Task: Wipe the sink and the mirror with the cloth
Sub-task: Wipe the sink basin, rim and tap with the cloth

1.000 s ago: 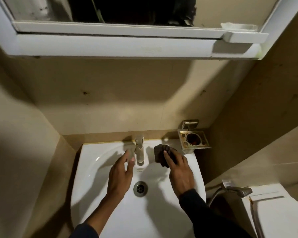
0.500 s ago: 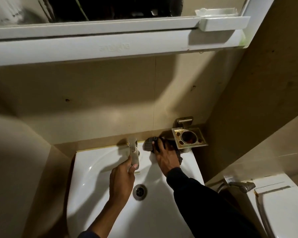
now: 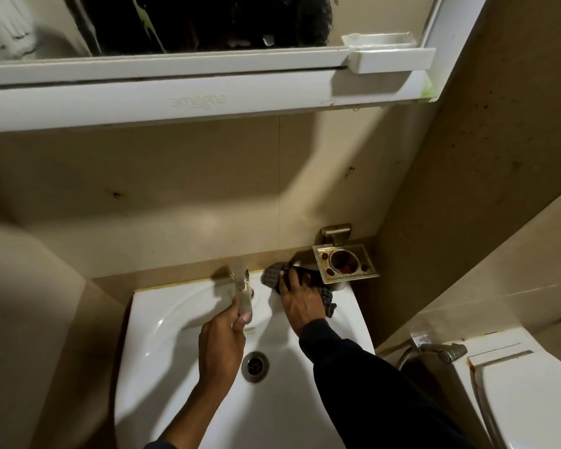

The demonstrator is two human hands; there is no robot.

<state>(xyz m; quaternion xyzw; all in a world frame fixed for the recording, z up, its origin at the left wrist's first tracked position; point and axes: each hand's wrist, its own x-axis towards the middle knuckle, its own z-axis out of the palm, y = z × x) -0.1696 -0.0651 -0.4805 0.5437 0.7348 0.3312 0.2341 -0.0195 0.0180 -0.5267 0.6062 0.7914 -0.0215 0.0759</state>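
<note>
A white sink (image 3: 162,322) fills the lower middle, with a chrome tap (image 3: 243,286) at its back rim and a drain (image 3: 255,366) below. My right hand (image 3: 300,301) presses a dark checked cloth (image 3: 272,275) flat on the sink's back right corner, just beside the tap. My left hand (image 3: 222,346) is closed round the tap's spout end. The mirror (image 3: 208,21) in its white frame hangs above, at the top of the view.
A brass holder (image 3: 345,262) is fixed to the wall right behind the cloth. A white shelf ledge (image 3: 175,102) juts out under the mirror. A toilet (image 3: 525,393) and a spray nozzle (image 3: 444,351) stand at the lower right. Beige walls close in on both sides.
My right hand pushed the cloth from the basin's right side back to the rear corner under the brass holder. My left hand went from reaching to closing on the tap's spout.
</note>
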